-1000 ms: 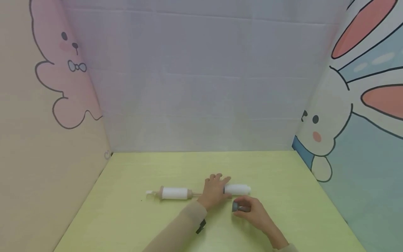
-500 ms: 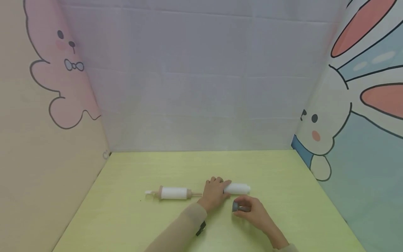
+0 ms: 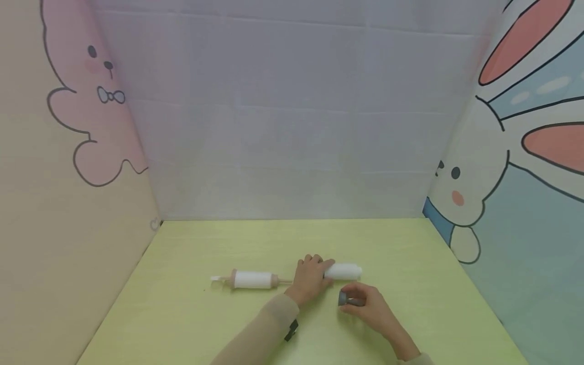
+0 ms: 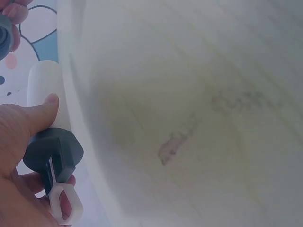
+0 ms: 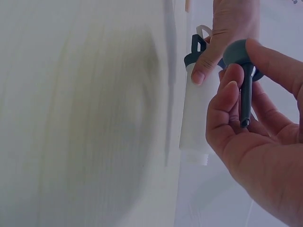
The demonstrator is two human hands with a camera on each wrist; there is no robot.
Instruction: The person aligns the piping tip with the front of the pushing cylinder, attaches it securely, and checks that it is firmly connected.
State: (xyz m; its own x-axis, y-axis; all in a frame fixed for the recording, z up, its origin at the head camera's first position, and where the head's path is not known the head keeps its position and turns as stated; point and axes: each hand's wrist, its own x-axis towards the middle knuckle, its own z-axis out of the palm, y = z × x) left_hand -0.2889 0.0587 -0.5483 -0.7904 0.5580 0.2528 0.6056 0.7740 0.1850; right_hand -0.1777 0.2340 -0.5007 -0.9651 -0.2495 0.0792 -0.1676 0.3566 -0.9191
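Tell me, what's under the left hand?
The left hand grips a white tube with a gray end and a pale ring. The hand covers part of that tube. Another tube's thin rod disappears behind the hand; its tip can't be seen.

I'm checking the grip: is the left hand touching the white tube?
Touching. In the left wrist view, the left hand has its thumb laid across the white tube, no gap showing.
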